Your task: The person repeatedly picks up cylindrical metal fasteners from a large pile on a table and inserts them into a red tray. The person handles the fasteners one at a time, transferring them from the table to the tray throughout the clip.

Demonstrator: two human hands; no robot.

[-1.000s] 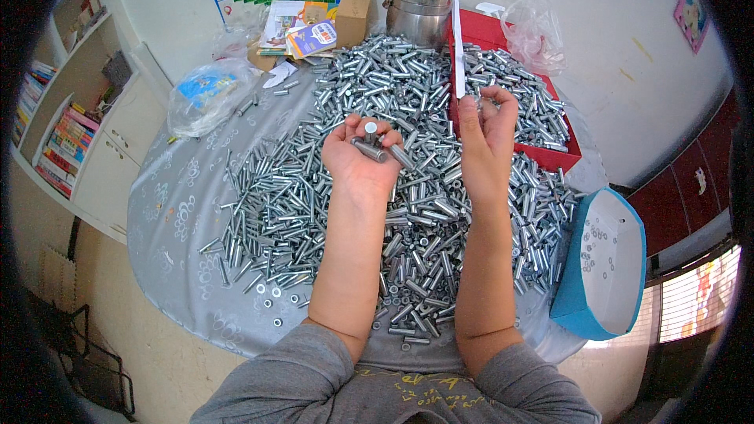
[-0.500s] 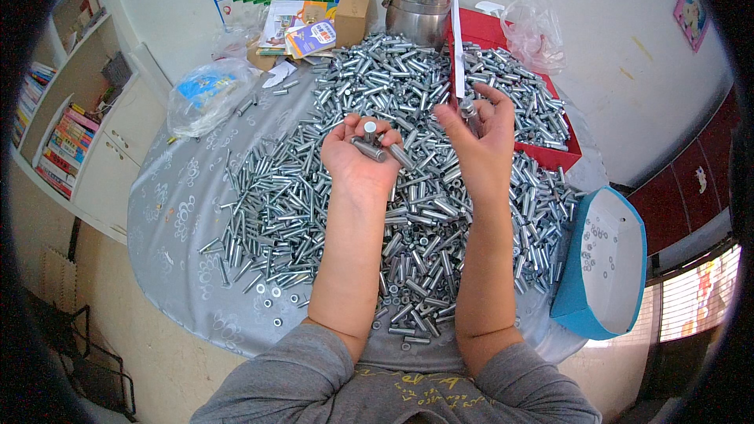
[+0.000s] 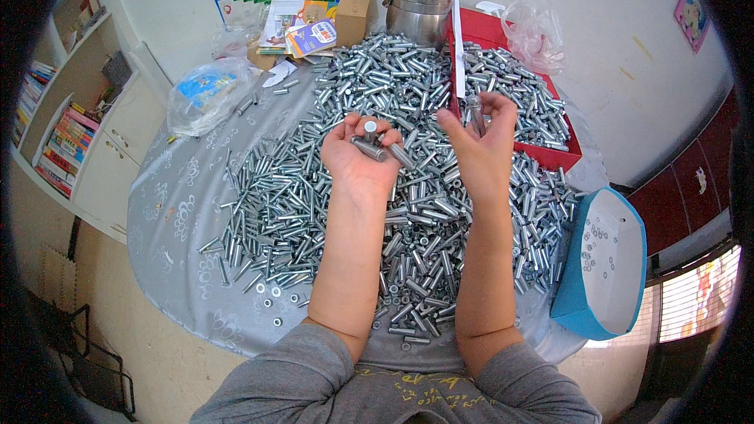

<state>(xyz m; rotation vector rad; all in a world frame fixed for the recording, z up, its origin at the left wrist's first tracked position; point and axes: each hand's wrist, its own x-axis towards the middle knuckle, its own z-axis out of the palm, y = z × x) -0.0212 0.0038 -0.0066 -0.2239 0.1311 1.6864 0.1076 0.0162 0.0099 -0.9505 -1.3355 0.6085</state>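
Observation:
My left hand [image 3: 355, 171] is palm up above the pile, its fingers curled round several silver expansion bolts [image 3: 368, 149]. One of them stands with its flat round end facing up; others lie across the fingers. To its right, my right hand [image 3: 488, 149] pinches a single expansion bolt [image 3: 477, 116] upright between thumb and fingers, beside the red box. Under both hands spreads a large heap of similar metal bolts and sleeves [image 3: 424, 204] on a grey patterned tablecloth [image 3: 177, 267].
A red box [image 3: 567, 155] with more bolts stands at the right, its white-edged flap upright. Nearer is a blue, white-lined bin [image 3: 601, 283] holding small washers. Behind the heap are a steel pot [image 3: 422, 12], a cardboard box [image 3: 354, 16] and booklets [image 3: 310, 38]. A plastic bag [image 3: 210, 94] lies far left.
The bolt in my right hand has turned more upright, and the fingers round it have shifted slightly. My left hand and its bolts have barely moved.

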